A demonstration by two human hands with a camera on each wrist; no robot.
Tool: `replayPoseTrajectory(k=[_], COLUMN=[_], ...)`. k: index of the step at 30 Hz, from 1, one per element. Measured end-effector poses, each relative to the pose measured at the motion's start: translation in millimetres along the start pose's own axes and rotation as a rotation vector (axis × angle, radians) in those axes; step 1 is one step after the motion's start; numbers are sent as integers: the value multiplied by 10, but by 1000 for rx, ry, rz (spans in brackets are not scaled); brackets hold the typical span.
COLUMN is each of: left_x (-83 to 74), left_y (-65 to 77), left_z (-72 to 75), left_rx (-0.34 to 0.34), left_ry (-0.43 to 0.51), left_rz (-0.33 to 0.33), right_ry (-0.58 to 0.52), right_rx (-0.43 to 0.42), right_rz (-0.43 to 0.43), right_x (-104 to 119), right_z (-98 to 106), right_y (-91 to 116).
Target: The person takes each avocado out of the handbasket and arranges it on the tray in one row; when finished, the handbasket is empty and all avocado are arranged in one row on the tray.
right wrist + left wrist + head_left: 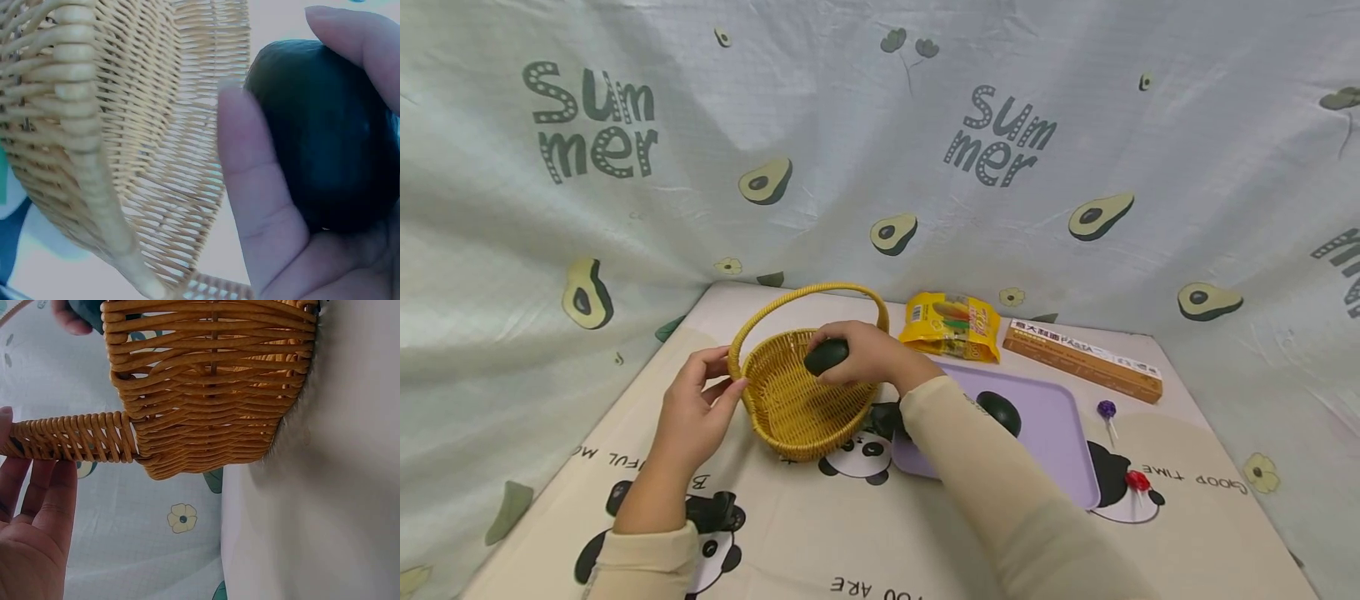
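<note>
A yellow wicker basket (801, 417) with a tall arched handle stands on the table. My left hand (688, 412) holds the left side of the handle between thumb and fingers; the left wrist view shows the handle (69, 437) there. Over the basket's opening, my right hand (876, 358) grips a dark green avocado (826, 357). The right wrist view shows fingers and thumb round the avocado (328, 137), beside the basket wall (144, 94). Another dark avocado (1000, 412) lies on a lilac tray (1052, 417), which my right forearm partly covers.
Behind the tray lie a yellow snack bag (953, 325) and a long pasta box (1082, 360). A purple lollipop (1107, 409) and a red lollipop (1138, 481) lie to the tray's right. A printed curtain (827, 108) hangs behind the table.
</note>
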State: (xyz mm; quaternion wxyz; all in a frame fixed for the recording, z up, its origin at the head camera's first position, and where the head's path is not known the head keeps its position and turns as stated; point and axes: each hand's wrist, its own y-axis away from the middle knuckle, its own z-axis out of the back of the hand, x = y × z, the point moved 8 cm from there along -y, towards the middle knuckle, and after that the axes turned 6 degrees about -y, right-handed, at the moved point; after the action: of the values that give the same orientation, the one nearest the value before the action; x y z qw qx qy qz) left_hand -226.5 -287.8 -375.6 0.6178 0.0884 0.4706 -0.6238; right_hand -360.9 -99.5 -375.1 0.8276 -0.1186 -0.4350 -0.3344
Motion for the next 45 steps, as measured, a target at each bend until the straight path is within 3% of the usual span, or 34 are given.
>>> replayPoseTrajectory(k=[7, 13, 20, 27, 45], left_x=[-2, 4, -1, 1, -27], left_y=[-11, -2, 2, -14, -5], left_z=[-1, 7, 10, 1, -9], left_rx=[-9, -12, -14, -16, -20], left_ry=[-4, -11, -12, -13, -25], left_rz=[-18, -18, -23, -20, -7], right_ry=[88, 50, 67, 80, 50], right_rx=[-8, -4, 12, -34, -149], right_rz=[65, 61, 127, 110, 229], right_x=[85, 132, 208, 186, 83], right_z=[108, 177, 204, 298, 569], right_y=[99, 225, 333, 490, 985])
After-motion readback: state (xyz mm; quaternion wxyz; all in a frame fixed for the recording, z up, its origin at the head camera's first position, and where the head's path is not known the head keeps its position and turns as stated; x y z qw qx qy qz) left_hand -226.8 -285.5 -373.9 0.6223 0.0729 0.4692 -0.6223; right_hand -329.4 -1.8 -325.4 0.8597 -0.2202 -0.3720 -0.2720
